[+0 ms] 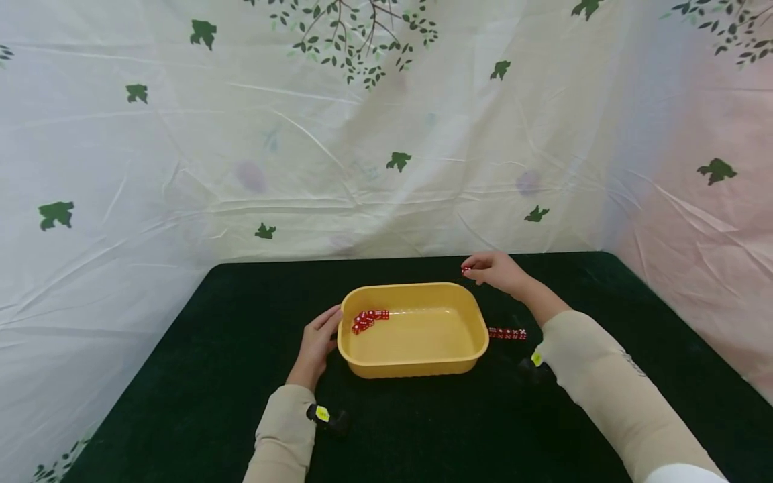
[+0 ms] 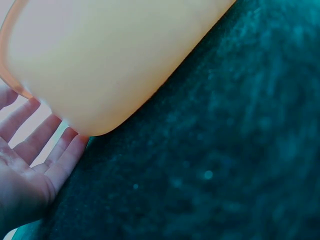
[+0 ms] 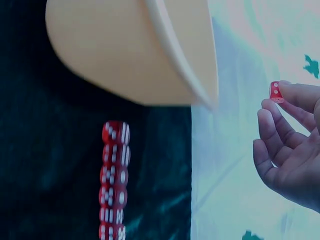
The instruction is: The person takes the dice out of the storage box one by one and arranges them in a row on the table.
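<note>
right hand pinched one red die between thumb and fingertips, its other fingers loosely bent and bearing nothing. the die was just beyond the tub's far right corner and looked raised off the worktop. it seemed likely to be light, hard and stiff, hardly fragile, though smooth faces and small size could let it slip or twist; two opposite flat faces, taken with the pads of thumb and finger, looked the surest hold.

left hand touched the left end of the yellow tub, its fingers stretched out and slightly apart against the wall. the tub was probably light, thin plastic, apt to slide if pushed, and best steadied by its rim or end wall.

inside, near the left end, more dice lay in a small bent cluster. just beside the tub's right wall, a straight row of dice lay on the worktop. the tub's raised wall stood between row and cluster, so a hand passing across would need to clear the rim. a patterned cloth hung behind.
</note>
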The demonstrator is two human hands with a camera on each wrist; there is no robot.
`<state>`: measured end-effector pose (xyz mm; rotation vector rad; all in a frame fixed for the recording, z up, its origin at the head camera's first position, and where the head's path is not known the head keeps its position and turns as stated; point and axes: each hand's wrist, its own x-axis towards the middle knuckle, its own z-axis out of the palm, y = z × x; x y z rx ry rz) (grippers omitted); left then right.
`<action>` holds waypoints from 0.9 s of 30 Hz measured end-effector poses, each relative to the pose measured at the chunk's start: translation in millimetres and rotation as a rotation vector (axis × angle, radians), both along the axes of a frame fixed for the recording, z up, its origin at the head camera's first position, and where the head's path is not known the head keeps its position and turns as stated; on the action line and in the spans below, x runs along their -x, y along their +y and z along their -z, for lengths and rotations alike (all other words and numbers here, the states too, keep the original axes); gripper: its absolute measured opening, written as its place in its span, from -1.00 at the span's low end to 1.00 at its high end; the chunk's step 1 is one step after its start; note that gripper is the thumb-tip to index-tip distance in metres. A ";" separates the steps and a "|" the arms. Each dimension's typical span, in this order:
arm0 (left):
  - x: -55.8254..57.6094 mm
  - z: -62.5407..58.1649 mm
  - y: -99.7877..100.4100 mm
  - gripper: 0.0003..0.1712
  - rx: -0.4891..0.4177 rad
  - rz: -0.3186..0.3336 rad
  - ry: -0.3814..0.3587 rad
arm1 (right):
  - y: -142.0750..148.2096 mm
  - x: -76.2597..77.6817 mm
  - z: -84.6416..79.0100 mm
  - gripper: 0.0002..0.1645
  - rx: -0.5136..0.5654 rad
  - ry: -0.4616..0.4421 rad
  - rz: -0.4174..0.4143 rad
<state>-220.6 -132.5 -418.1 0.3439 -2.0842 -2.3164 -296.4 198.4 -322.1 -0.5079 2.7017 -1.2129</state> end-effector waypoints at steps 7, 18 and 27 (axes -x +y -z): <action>-0.2 0.3 0.0 -0.44 0.004 -0.003 0.002 | 29.3 -5.6 2.1 -0.64 0.018 -0.005 0.031; 2.4 0.9 -1.9 -0.41 -0.002 0.004 0.013 | 66.4 -20.2 13.8 -0.61 0.005 -0.002 0.068; 5.1 1.6 -2.3 -0.43 -0.011 -0.003 0.006 | 87.1 -31.9 34.8 -0.55 0.035 -0.048 0.055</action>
